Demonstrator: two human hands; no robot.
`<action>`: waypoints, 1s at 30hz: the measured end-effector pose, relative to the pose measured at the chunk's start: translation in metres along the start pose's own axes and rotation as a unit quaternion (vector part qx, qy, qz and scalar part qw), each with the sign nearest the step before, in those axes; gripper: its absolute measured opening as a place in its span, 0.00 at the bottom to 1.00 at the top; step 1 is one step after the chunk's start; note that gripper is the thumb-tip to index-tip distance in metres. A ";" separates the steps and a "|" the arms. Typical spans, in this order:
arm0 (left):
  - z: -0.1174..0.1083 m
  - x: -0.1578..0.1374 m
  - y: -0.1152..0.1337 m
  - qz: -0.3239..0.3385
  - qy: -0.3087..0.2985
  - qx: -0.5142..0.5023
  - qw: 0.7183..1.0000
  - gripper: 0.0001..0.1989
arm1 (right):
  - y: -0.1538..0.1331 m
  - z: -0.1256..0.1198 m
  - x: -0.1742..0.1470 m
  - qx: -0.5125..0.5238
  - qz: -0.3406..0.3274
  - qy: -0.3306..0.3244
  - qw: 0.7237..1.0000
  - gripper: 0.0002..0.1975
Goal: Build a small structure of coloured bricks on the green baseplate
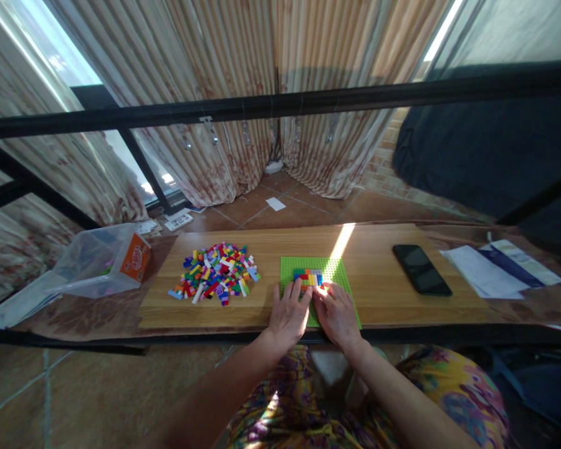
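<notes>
A green studded baseplate (pixel 290 265) lies on the wooden board in front of me. On it sits a low block of joined toy bricks (pixel 311 276) in blue, red, yellow, white and grey. My left hand (pixel 290 312) grips the near left side of this block, its fingertips bent over the bricks. From the right, my right hand (pixel 337 315) has its fingers closed at the block's near right corner. Whether a separate small brick is under those fingertips is hidden. Left of the baseplate is a loose heap of colourful toy bricks (pixel 219 271).
The wooden board (pixel 271 240) spans the table. A clear plastic box (pixel 98 259) with an orange label stands far left. To the right lie a black phone (pixel 421 269) and several papers (pixel 484 271). A dark metal rail (pixel 243 107) crosses beyond the table, before curtains.
</notes>
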State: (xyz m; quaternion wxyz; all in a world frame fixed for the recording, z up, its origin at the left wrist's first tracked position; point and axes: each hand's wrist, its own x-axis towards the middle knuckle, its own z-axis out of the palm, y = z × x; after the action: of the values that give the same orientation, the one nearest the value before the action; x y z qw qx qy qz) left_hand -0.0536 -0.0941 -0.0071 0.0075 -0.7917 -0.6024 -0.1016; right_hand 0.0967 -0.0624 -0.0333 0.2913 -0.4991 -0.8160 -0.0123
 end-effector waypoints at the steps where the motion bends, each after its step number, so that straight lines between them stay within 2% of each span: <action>1: 0.000 -0.001 0.000 0.000 0.007 -0.002 1.000 0.24 | 0.001 0.000 0.000 0.010 0.002 0.000 1.000 0.12; 6: 0.006 -0.004 -0.003 -0.007 0.052 -0.029 0.998 0.22 | 0.003 0.001 0.000 0.048 0.022 -0.002 0.999 0.16; 10: 0.014 -0.005 -0.004 -0.036 0.098 -0.046 0.993 0.27 | 0.004 0.001 0.002 0.072 0.045 0.000 0.996 0.21; 16: 0.017 -0.005 -0.005 -0.043 0.129 -0.077 0.988 0.30 | 0.014 0.005 0.006 0.110 0.047 0.018 0.993 0.20; 21: 0.015 -0.007 -0.007 -0.046 0.134 -0.134 0.981 0.31 | 0.031 0.001 0.012 0.155 0.043 -0.008 0.987 0.19; 23: 0.016 -0.007 -0.007 -0.049 0.133 -0.139 0.980 0.31 | 0.033 -0.003 0.016 0.143 0.043 -0.005 0.989 0.19; 26: 0.019 -0.006 -0.006 -0.050 0.137 -0.134 0.980 0.30 | 0.024 -0.006 0.024 0.066 0.029 0.014 0.997 0.22; 30: 0.022 -0.008 -0.005 -0.060 0.167 -0.133 0.975 0.27 | 0.000 0.001 0.034 0.016 -0.049 0.004 0.999 0.28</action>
State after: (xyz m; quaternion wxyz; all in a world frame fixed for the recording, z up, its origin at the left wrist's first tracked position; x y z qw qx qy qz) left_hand -0.0567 -0.0974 -0.0308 -0.0040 -0.7201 -0.6199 -0.3117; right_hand 0.0845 -0.0346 -0.0170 0.3014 -0.4533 -0.8387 -0.0152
